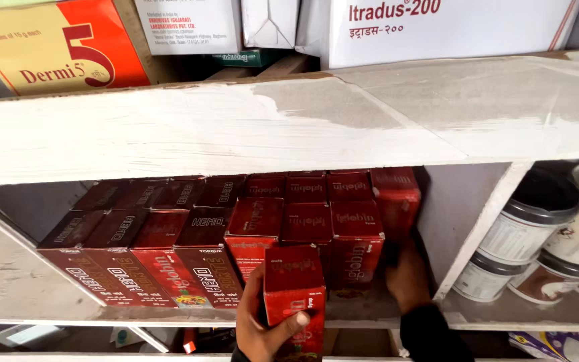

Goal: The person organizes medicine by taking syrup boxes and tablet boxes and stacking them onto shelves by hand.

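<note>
My left hand (pixel 263 325) grips a small red carton (pixel 295 288) upright in front of the shelf's lower compartment. My right hand (pixel 407 275) reaches into that compartment, fingers against the red cartons (pixel 356 245) at the right end of the row; whether it grips one I cannot tell. Several more red cartons (pixel 169 251) stand packed in rows across the compartment, darker ones on the left.
A thick white shelf board (pixel 289 121) runs above the cartons. A white divider (pixel 484 221) separates them from white tubs with dark lids (pixel 537 221) on the right. Large boxes (pixel 55 43) sit on the upper shelf.
</note>
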